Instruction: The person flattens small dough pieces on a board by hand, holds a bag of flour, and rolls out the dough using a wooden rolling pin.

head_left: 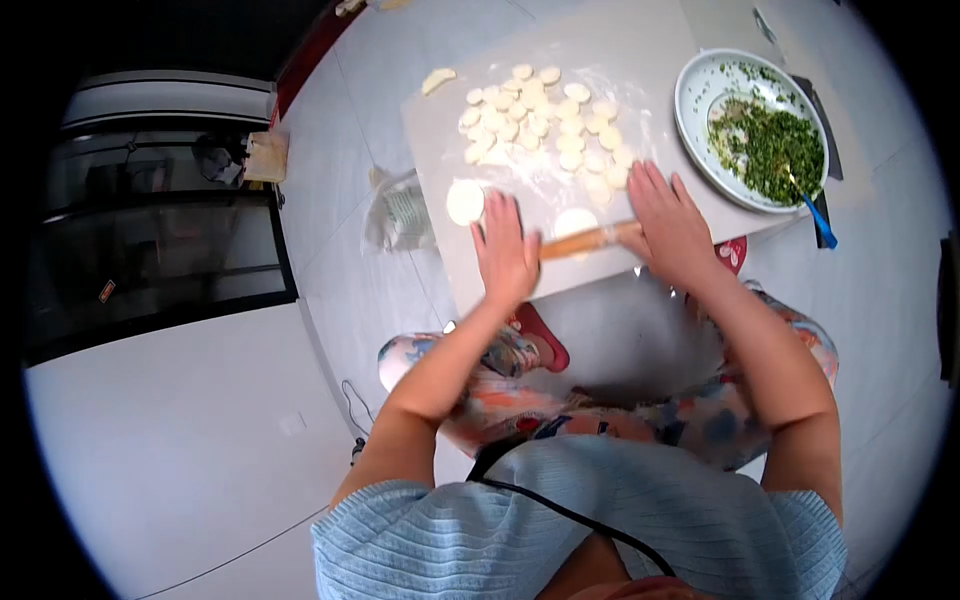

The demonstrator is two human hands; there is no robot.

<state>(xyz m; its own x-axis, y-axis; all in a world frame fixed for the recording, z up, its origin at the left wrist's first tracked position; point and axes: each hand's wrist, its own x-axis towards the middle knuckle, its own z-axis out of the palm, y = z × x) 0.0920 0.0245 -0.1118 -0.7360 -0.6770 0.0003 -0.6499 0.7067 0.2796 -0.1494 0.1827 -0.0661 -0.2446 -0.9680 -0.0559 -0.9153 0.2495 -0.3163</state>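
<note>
A wooden rolling pin (585, 242) lies across the near edge of the board, slightly blurred. My left hand (507, 250) presses its palm on the left end, fingers stretched forward. On the right end lies the palm of my right hand (668, 222), fingers also extended flat. Partly under the pin is a round of dough (575, 220). Beside my left fingertips sits a flat rolled dough wrapper (466, 202). Several small flattened dough pieces (515, 112) are spread beyond my hands, some near my right fingertips. Flour dusts the surface around them.
On the right stands a large white bowl (684, 112) of chopped green filling, with a blue-handled spoon (820, 222) over its rim. A dough scrap (438, 80) lies at the far left of the board (440, 150). Below left of it is a plastic bag (402, 215).
</note>
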